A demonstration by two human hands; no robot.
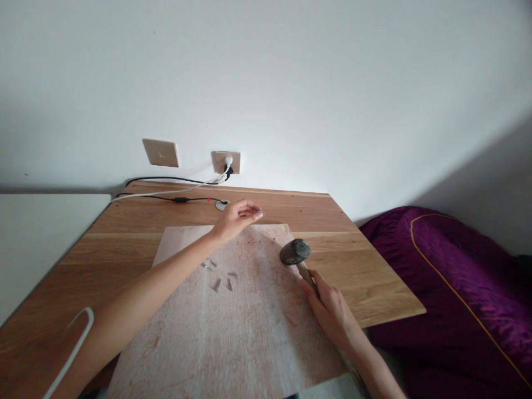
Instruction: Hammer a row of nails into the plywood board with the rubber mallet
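Right fingers (311, 289) grip mallet (294, 252); nails (216, 284) near left hand (236, 219).

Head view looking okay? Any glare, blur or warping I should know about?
Head view: soft, even light, no glare; wide-angle stretch splays the brown wooden tabletop; the small grey metal pieces on the pale board look slightly soft, the dark mallet head crisper.

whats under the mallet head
Beneath the mallet head, gripped in the right hand, lie the edge of the pale board and the wooden desk top; the spot directly under it is covered, so nothing there shows.
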